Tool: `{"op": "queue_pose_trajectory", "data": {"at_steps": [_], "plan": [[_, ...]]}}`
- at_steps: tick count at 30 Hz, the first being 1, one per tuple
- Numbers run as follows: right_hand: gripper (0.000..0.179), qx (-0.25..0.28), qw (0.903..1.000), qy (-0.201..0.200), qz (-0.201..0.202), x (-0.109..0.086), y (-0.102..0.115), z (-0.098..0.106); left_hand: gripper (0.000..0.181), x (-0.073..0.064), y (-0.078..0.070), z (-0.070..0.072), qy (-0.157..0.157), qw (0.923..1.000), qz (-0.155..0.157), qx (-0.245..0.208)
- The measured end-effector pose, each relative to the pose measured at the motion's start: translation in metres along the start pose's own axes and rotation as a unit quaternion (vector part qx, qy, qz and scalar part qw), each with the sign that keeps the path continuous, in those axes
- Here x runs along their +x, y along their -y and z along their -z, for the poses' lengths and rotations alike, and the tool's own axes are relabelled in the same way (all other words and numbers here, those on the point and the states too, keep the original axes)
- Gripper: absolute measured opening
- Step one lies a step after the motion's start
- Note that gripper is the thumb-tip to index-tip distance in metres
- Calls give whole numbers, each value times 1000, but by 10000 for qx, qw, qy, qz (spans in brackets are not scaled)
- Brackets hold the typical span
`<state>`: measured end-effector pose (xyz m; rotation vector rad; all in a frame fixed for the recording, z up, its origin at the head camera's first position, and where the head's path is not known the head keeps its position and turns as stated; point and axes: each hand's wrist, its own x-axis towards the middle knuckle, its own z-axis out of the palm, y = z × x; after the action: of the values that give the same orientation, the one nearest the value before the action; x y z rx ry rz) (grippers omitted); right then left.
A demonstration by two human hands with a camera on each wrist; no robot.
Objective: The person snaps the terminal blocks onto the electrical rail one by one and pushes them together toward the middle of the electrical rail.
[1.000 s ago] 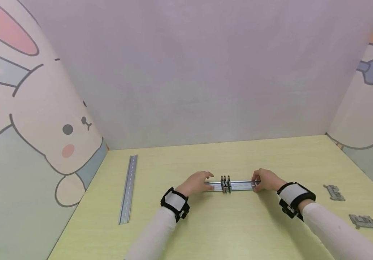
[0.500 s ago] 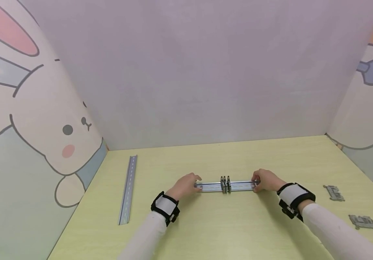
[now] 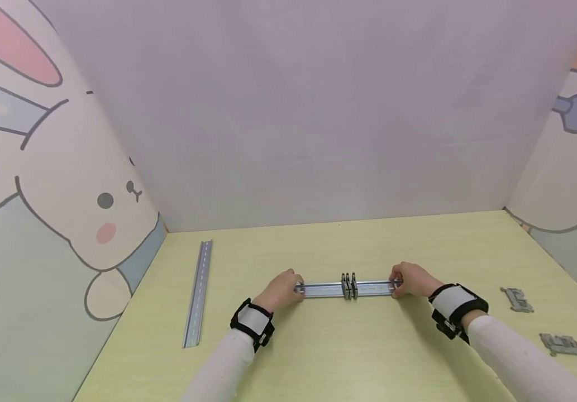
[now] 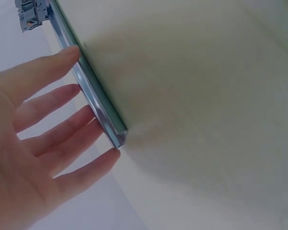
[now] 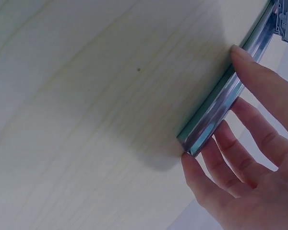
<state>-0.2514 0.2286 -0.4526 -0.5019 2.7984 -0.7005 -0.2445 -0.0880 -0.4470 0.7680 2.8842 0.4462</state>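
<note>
Free passage runs between the middle rail (image 3: 321,290) and the tabletop's (image 3: 368,352) back edge. Grey blocks (image 3: 350,287) bar the rail's middle, the left grip (image 3: 279,291) and right grip (image 3: 413,278) its ends; a side rail (image 3: 198,296) lies toward the left edge, grey plates (image 3: 562,344) toward the right.

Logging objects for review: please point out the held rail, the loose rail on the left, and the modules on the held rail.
Held rail (image 3: 324,290), head view: bare stretch left of its centre.
Loose rail (image 3: 199,293), head view: middle of its length.
Modules (image 3: 349,287), head view: middle of the cluster.
</note>
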Motion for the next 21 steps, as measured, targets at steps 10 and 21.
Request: {"op": "queue_pose_trajectory", "data": {"at_steps": [10,21], "plan": [[26,-45,10000,-21,-69,1,-2,1,21,2,1,-1,-59,9999,-85,118],[24,-61,9999,-41,-82,6,1,4,18,11,6,-4,-94,9996,-58,265]]}}
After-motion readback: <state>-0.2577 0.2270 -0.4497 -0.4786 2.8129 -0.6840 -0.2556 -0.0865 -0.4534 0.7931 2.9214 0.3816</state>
